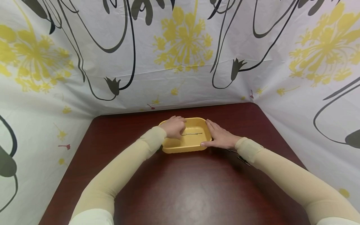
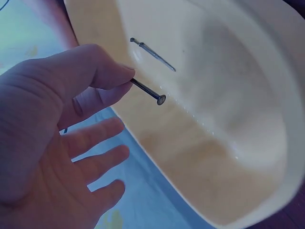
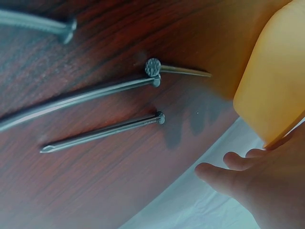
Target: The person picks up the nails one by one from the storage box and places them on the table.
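My left hand (image 1: 174, 127) is over the left side of a yellow plastic tray (image 1: 184, 150). In the left wrist view its thumb and index finger pinch a nail (image 2: 147, 90) with the flat head sticking out; the other fingers are spread apart. Two more nails (image 2: 157, 56) lie close together on the tray's bottom. At the tray's right end, my right hand (image 1: 222, 137) touches the rim with extended fingers. Several loose nails (image 3: 102, 134) lie on the table beside that hand, near the right wrist, as the right wrist view shows.
The dark red-brown wooden table (image 1: 180, 187) has rounded far corners. A white cloth (image 1: 157, 62) with yellow flowers and grey stems hangs behind it and along both sides. Light sleeves cover both arms.
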Demonstrator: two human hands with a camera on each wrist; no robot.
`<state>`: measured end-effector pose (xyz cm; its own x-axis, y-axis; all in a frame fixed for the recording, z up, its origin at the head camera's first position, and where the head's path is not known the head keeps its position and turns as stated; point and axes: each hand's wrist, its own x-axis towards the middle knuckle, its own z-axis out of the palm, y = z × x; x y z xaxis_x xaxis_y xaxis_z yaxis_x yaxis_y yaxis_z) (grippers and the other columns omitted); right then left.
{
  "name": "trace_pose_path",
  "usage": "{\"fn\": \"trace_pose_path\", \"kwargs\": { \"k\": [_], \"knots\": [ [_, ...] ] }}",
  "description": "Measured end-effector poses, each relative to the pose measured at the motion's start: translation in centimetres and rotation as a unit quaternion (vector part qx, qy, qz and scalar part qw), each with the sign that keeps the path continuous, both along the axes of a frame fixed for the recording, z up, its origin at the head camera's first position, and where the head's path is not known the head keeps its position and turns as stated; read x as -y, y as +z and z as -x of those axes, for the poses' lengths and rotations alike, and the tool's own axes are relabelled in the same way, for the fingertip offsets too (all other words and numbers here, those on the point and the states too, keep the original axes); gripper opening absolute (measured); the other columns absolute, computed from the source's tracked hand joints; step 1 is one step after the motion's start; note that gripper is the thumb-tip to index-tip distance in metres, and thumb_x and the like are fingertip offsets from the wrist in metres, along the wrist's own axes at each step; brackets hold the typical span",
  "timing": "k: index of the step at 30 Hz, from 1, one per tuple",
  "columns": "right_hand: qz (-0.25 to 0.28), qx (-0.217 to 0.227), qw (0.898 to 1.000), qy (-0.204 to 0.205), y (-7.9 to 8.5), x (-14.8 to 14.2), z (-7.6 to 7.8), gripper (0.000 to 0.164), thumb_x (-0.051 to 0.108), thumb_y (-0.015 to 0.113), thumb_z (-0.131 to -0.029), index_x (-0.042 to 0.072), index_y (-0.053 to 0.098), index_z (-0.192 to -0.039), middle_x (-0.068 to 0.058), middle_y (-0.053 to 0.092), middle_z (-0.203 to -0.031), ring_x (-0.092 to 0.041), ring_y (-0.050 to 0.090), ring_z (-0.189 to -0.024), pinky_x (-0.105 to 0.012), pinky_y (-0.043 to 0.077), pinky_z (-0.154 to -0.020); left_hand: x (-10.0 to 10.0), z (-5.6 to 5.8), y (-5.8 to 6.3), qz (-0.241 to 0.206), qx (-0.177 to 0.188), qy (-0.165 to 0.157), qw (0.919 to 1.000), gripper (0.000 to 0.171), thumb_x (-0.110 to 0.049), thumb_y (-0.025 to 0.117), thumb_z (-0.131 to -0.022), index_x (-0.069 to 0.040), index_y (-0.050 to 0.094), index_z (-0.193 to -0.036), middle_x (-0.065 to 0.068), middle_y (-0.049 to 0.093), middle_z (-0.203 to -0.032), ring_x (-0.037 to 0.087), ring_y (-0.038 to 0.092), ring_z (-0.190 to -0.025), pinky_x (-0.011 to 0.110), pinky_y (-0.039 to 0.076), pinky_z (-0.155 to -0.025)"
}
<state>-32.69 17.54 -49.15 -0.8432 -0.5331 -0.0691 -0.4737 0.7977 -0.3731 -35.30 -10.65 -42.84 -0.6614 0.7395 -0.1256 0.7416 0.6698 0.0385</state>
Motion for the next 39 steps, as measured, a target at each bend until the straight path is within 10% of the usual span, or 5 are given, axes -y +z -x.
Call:
{"fn": "trace_pose_path", "kwargs": {
  "k": [5,21,39],
  "knots": [
    [-0.001,-0.001,1.000,0.000,0.0,0.0,0.0,0.127,0.085,0.053,-0.080,0.002,-0.001,-0.161,-0.014,-0.001,-0.168,-0.032,0.007,-0.153,-0.054,0.021,-0.118,1.3,-0.4,0.6,-0.017,0.000,0.021,0.9996,0.020,-0.014,0.075,-0.082,-0.021,0.064,-0.065,0.012,0.045,-0.152,0.037,0.025,-0.148,0.061,0.011,-0.118],
    [0.005,0.006,1.000,0.005,0.2,0.1,-0.1,0.126,0.081,0.056,-0.082,0.002,-0.001,-0.161,-0.015,-0.001,-0.168,-0.032,0.006,-0.153,-0.055,0.021,-0.117,7.0,-2.1,3.3,-0.049,-0.001,0.106,0.9931,0.020,-0.019,0.075,-0.086,-0.023,0.066,-0.068,0.015,0.024,-0.164,0.042,-0.002,-0.152,0.069,-0.001,-0.114],
    [0.005,0.004,1.000,0.006,0.1,-0.1,0.0,0.128,0.085,0.053,-0.080,0.002,-0.001,-0.161,-0.014,-0.001,-0.168,-0.029,0.005,-0.153,-0.052,0.021,-0.118,13.5,-3.7,1.5,-0.037,0.023,0.159,0.9863,0.021,-0.018,0.078,-0.077,-0.022,0.065,-0.062,0.025,0.024,-0.161,0.050,-0.005,-0.149,0.077,0.003,-0.108]
  ]
}}
